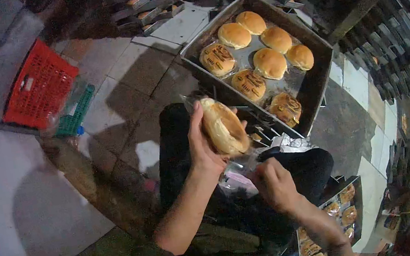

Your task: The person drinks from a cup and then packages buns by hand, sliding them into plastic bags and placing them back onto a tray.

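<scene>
My left hand (202, 147) is wrapped round a bun (224, 127) held up over my lap, its split pale side showing. Bits of clear plastic (246, 160) show at the bun's lower end and beside my left fingertips. Just below and to the right, my right hand (277, 183) is closed, fingers curled near that plastic; what it grips is hidden. Under the hands lies a pink and clear plastic packet (238, 183). Beyond them a deep metal tray (322, 72) holds several buns, some bare like one golden bun (270, 63), others in printed clear wrappers like one wrapped bun (249, 85).
A red plastic crate (40, 87) stands at the left, with a green basket (76, 113) against it. Another tray (359, 219) of wrapped buns is at my lower right. Stacks of metal trays (395, 44) line the back and right. Tiled floor (131, 67) lies between.
</scene>
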The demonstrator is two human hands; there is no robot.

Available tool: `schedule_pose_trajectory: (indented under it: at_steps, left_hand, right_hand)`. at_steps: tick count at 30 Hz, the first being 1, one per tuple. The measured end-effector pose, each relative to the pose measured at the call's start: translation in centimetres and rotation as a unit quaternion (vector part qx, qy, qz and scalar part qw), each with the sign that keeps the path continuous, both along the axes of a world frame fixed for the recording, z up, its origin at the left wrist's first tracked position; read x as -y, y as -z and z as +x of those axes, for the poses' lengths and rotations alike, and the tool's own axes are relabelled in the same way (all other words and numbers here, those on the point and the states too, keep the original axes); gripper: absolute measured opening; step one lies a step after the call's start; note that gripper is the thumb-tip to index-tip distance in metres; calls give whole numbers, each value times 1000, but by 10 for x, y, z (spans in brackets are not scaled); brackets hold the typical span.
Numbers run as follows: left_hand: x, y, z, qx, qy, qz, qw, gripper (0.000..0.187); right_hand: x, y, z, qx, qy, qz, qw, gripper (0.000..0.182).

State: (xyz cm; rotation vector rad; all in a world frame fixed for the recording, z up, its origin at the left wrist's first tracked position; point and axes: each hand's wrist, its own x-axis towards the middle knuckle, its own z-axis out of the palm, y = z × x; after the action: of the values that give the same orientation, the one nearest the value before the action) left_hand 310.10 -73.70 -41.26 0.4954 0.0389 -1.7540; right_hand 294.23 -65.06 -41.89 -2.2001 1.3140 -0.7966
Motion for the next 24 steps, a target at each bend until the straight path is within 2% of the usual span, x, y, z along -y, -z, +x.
schedule_pose_trajectory:
  at_steps: [1, 2, 3, 4, 5, 6, 7, 9, 10, 11, 12, 13, 14, 15, 16, 17, 18, 19, 20, 21, 22, 23, 24]
  left_hand:
    - [3, 10, -2, 9, 19, 52, 998, 41]
    - [6, 20, -4, 18, 37, 104, 994, 40]
    - [4, 29, -13, 40, 17, 67, 997, 43]
    - [11, 36, -11, 59, -8, 123, 991, 46]
    - [15, 46, -7, 77, -32, 182, 980, 50]
    - [20, 64, 8, -58, -20, 117, 991, 56]
    - [21, 60, 8, 4, -73, 136, 988, 63]
    - [-14, 18, -5, -20, 18, 56, 998, 61]
    - [-38, 3, -17, -49, 94, 81, 991, 59]
    - [-60, -3, -25, -78, 169, 108, 977, 57]
    - [-70, 2, -23, -80, 164, 111, 977, 57]
    - [-78, 7, -14, 86, 121, 95, 984, 55]
    - [-81, 13, -2, 251, 75, 76, 962, 53]
    - [-79, 21, 18, 417, 24, -9, 909, 40]
    - [-82, 20, 40, 471, 67, -26, 879, 34]
    - [-86, 20, 57, 524, 109, -40, 844, 28]
    - [-91, 22, 67, 529, 105, -30, 842, 28]
    - [-95, 26, 75, 601, 113, 23, 791, 25]
    - [-96, 28, 82, 665, 122, 73, 733, 22]
    - [-93, 29, 86, 667, 120, 80, 731, 22]
    - [-90, 26, 85, 663, 74, 72, 741, 19]
    - [-91, 23, 84, 657, 31, 64, 751, 16]
    - [-92, 18, 84, 655, 37, 67, 752, 16]
  right_hand:
    - [-2, 5, -4, -98, 5, -12, 995, 19]
    - [-7, -3, 1, -81, -3, 71, 994, 17]
    - [-13, -23, -2, -132, -229, 192, 945, 20]
    - [-15, -53, -1, -172, -441, 300, 828, 26]
    - [-16, -57, -5, -170, -442, 301, 828, 26]
    - [-14, -59, -14, -121, -346, 274, 889, 30]
    - [-9, -61, -25, -72, -246, 239, 937, 34]
    - [-7, -62, -37, 31, -34, 176, 983, 46]
    - [8, -55, -28, 150, 81, 71, 983, 48]
    - [21, -43, -20, 262, 193, -35, 945, 50]
    - [25, -33, -22, 363, 195, 50, 910, 51]
    - [27, -22, -23, 458, 194, 134, 857, 52]
    - [30, -11, -16, 450, 198, 230, 840, 47]
    - [31, 18, -17, 326, 184, 295, 879, 41]
    - [28, 22, 11, 307, 154, 299, 890, 40]
    - [20, 33, 29, 225, 118, 294, 921, 40]
    - [15, 41, 54, 264, 116, 277, 917, 27]
    - [5, 59, 71, 306, 170, 310, 884, 22]
    - [-1, 67, 79, 285, 188, 288, 895, 18]
    - [-4, 72, 85, 262, 208, 265, 904, 16]
    - [4, 58, 92, 239, 215, 203, 925, 13]
    - [13, 32, 96, 213, 224, 141, 940, 11]
    - [17, 7, 93, 173, 205, 72, 961, 5]
